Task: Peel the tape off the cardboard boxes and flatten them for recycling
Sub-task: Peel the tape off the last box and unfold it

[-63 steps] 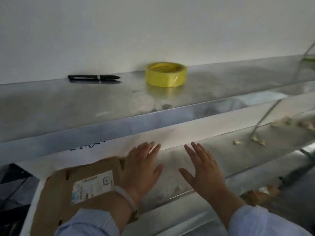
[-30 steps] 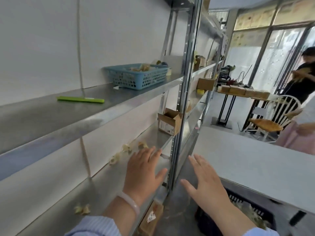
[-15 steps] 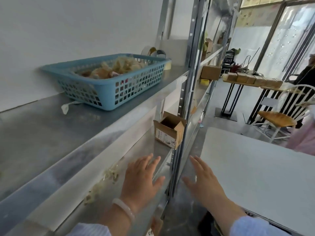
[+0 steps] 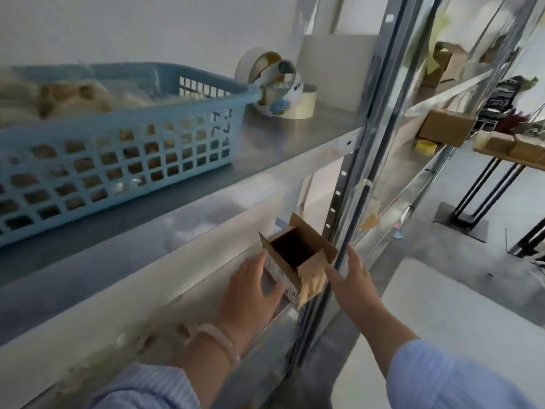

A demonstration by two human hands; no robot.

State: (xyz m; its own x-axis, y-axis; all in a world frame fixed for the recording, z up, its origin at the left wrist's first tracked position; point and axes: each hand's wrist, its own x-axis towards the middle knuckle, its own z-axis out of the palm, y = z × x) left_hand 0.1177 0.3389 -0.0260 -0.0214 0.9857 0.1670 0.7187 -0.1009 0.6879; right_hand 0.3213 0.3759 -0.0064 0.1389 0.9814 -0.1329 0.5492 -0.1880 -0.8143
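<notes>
A: Where's the box?
B: On the lower shelf (image 4: pixel 277 323), a small open-topped cardboard box (image 4: pixel 298 255) just beside the metal post (image 4: pixel 354 172).
A: And the hands?
B: Both spread wide, holding nothing: left hand (image 4: pixel 250 293) at its left side, right hand (image 4: pixel 354 281) at its right. Can't tell about contact.
A: Above?
B: On the upper shelf (image 4: pixel 265 137), a blue basket (image 4: pixel 118 149), with tape rolls (image 4: pixel 283 90) farther right.

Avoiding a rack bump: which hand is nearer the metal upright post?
Right. The right hand is beside the upright post; the left hand is across the open box, at its left side.
</notes>
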